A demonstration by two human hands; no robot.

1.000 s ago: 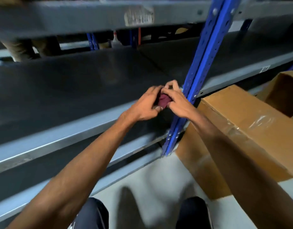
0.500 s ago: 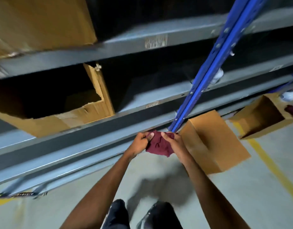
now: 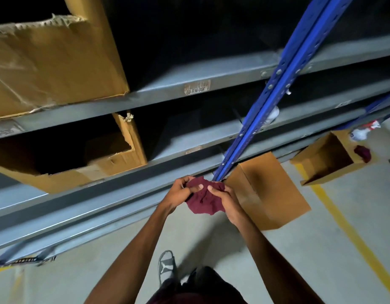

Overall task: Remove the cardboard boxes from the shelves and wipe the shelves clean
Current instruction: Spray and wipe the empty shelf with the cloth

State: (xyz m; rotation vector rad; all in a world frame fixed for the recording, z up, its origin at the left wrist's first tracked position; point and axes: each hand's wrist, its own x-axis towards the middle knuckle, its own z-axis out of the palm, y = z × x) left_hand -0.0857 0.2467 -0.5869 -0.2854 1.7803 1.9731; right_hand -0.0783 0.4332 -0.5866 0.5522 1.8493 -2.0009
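Both hands, left hand (image 3: pixel 182 192) and right hand (image 3: pixel 225 198), are pinching a bunched maroon rag (image 3: pixel 204 201) in front of the grey shelves (image 3: pixel 167 84). Two torn cardboard boxes (image 3: pixel 53 62) sit on the shelves, upper left.

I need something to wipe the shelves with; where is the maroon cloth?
In the head view, the maroon cloth is low in the centre, held between the left hand and right hand, beside the blue upright.

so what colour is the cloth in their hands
Dark maroon cloth, plain, seen in the head view.
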